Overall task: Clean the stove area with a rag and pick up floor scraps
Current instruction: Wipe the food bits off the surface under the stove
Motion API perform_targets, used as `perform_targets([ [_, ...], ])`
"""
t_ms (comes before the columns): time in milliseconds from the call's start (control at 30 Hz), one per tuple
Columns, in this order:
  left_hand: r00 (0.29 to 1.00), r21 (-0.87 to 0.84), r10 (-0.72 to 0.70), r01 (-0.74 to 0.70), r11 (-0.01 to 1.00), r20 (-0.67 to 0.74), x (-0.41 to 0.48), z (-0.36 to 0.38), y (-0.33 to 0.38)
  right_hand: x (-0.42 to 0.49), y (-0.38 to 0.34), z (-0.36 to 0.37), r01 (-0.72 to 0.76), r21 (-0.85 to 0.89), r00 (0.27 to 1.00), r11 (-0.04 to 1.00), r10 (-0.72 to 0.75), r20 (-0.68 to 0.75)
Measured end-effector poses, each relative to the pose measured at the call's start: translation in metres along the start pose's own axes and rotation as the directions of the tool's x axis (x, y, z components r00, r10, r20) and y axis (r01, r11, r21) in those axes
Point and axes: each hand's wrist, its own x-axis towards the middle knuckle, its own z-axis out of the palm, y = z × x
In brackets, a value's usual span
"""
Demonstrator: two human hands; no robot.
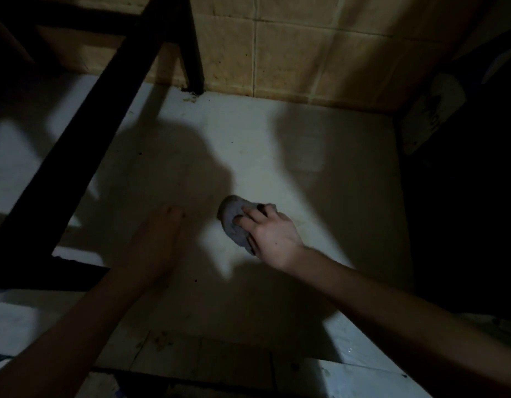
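the right hand [273, 235] is gripping a crumpled grey rag [230, 218] against the white surface [320, 196], well to the right of the black frame [84, 156]. its fingers [254, 215] are curling over the top of the rag, slightly spread. most of the cloth is bunching out past the fingertips on the side facing the frame, and a strip of it is trailing back under the palm. the left hand [153, 242] is lying in deep shadow between the frame and the rag, apart from both. its fingers are reaching out straight and close together, holding nothing; whether they are touching the surface is too dark to tell. a tiled wall [291, 53] is rising behind the frame's far leg. a few dark specks [195, 280] are sitting on the surface right of the frame, nearer the camera than the rag.
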Motion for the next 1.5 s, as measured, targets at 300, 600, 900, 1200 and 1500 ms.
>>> perform_targets([
  [300,0.999,0.025,0.008,-0.007,1.000,-0.037,-0.021,-0.006,0.011,0.006,0.075,-0.011,-0.363,0.219,0.918,0.905,0.388,-0.084],
  [600,0.994,0.172,0.087,-0.097,0.980,0.065,-0.028,-0.024,0.013,0.045,0.093,-0.019,-0.588,0.195,0.777,0.785,0.615,-0.134],
  [900,0.996,-0.029,-0.086,0.086,0.996,-0.023,-0.051,-0.033,0.018,0.086,0.020,-0.021,-0.134,0.090,0.991,0.987,0.136,-0.014],
  [1200,0.987,-0.045,-0.159,0.158,0.986,-0.014,-0.051,-0.037,0.027,0.055,0.002,-0.012,0.077,0.090,0.992,0.993,-0.085,0.093],
  [1500,0.996,0.054,-0.056,0.052,0.997,0.063,-0.066,-0.050,0.025,0.016,0.041,-0.008,0.042,0.082,0.999,0.996,-0.042,0.001],
])
